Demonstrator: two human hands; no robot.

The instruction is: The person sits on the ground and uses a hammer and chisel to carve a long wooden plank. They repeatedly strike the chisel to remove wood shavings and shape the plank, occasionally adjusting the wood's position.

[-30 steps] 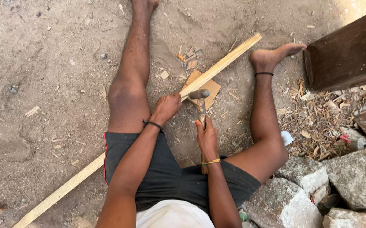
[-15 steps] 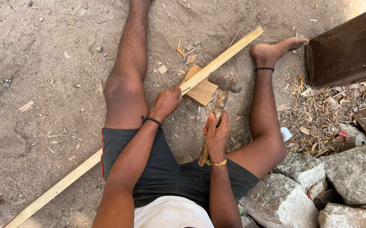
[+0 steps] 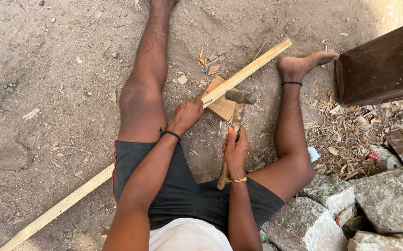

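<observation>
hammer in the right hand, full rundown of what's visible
The hammer has a dark, dull metal head on a rough, pale brown wooden handle that looks worn and slightly crooked. The right hand grips the handle at mid-length; the butt end sticks out below the wrist, over the dark shorts. It points away from the person, with the head blurred, above the small wooden block beside the long pale wooden strip. Whether the head touches the wood cannot be told.

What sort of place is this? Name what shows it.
Probably an outdoor, makeshift woodworking spot: bare dirt ground, wood chips beside rough stones, and a long wooden strip under a hammer.
</observation>
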